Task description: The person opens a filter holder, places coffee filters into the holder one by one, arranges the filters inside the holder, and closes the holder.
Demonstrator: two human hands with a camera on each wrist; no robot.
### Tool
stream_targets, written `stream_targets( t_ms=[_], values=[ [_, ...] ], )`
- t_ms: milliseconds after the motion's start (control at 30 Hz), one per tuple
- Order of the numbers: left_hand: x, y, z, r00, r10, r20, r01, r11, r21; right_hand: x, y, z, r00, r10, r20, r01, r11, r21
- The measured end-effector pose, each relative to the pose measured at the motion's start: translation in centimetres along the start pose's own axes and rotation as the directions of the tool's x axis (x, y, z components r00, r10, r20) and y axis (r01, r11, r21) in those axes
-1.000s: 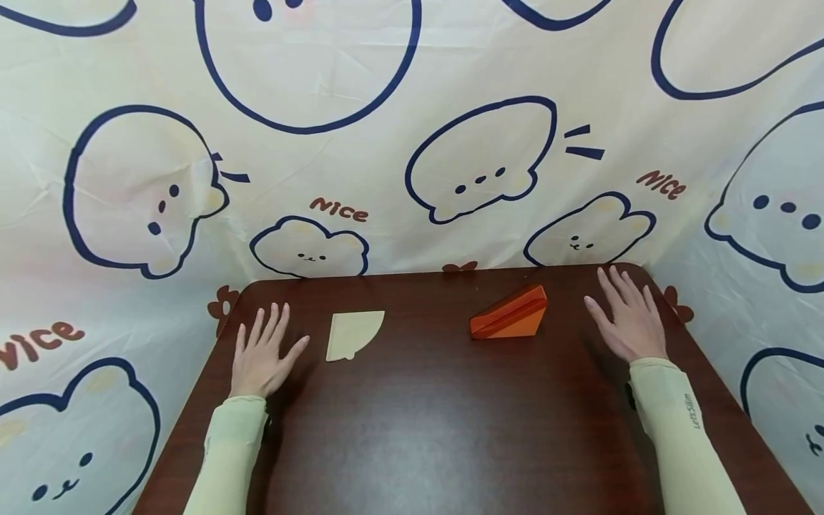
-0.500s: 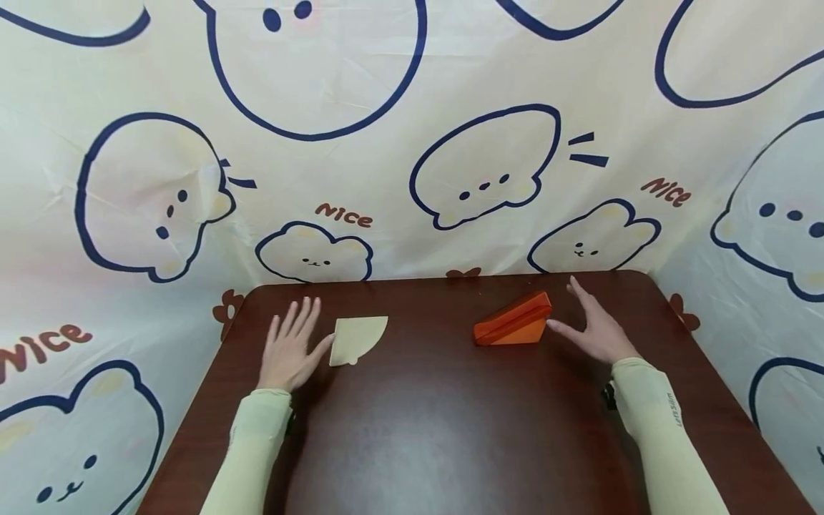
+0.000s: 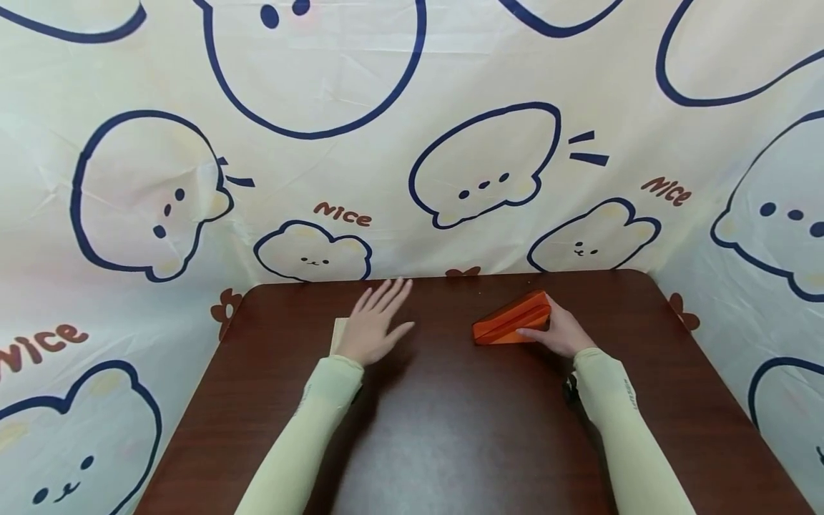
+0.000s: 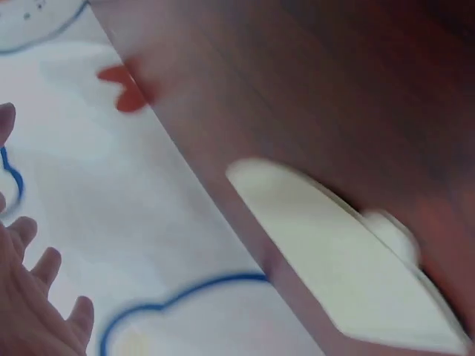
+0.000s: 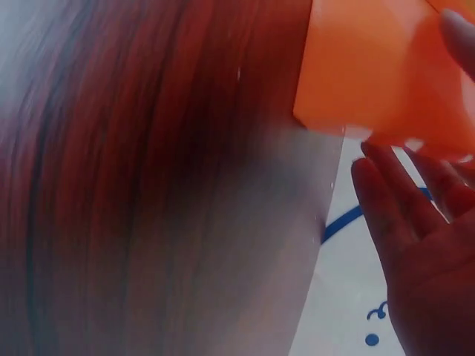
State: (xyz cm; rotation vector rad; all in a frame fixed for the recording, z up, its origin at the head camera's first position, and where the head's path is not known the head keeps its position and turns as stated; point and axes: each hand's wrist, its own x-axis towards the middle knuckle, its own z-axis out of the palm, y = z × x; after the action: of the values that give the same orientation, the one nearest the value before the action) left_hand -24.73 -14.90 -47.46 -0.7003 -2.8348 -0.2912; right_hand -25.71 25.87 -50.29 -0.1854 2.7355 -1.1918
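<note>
An orange folded piece [image 3: 511, 317], wedge-shaped with ridges along its top, rests on the table right of the middle. My right hand [image 3: 565, 332] holds its right end, thumb on the near side and fingers behind. In the right wrist view its smooth orange side [image 5: 371, 67] lies between thumb and fingers. My left hand [image 3: 373, 333], fingers straight and spread, hovers over a flat cream quarter-circle piece [image 3: 337, 335], hiding most of it. The left wrist view shows that cream piece [image 4: 319, 252] with a small rounded tab on its curved edge, apart from the fingers.
The dark brown wooden table [image 3: 450, 422] has rounded far corners. A pale cloth [image 3: 476, 71] printed with blue-outlined bears hangs behind its far edge and along both sides.
My left hand has moved right, from beside the cream piece to above it. My right hand has come left from the table's right side and taken hold of the orange folded piece.
</note>
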Motion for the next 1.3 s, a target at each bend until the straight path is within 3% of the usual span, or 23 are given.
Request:
stream_targets(
  t_ms=[200,400,567,833,1033,1300],
  values=[
    [2.5,3.8,0.4,0.998,0.07,0.003,-0.07,0.997,-0.029,0.5,-0.5,0.7,1.0,-0.009,0.012,0.009,1.0,0.022],
    [4.5,6.6,0.1,0.993,0.117,0.01,-0.116,0.991,-0.069,1.0,-1.5,1.5,0.998,-0.055,0.035,0.056,0.998,-0.006],
    [5.6,8.5,0.0,0.985,0.168,0.029,-0.163,0.978,-0.126,1.7,-2.3,2.4,0.995,-0.09,0.044,0.091,0.996,-0.022],
    [6.9,11.4,0.8,0.964,0.26,0.053,-0.252,0.959,-0.133,2.3,-3.3,3.6,0.985,-0.156,0.069,0.161,0.985,-0.063],
    [7.8,12.7,1.1,0.961,0.274,0.031,-0.267,0.952,-0.147,2.5,-4.0,3.6,0.985,-0.161,0.062,0.166,0.981,-0.103],
    [8.0,12.8,1.8,0.966,0.257,-0.016,-0.257,0.958,-0.13,2.4,-3.7,3.9,0.99,-0.106,0.088,0.113,0.991,-0.073]
  ],
)
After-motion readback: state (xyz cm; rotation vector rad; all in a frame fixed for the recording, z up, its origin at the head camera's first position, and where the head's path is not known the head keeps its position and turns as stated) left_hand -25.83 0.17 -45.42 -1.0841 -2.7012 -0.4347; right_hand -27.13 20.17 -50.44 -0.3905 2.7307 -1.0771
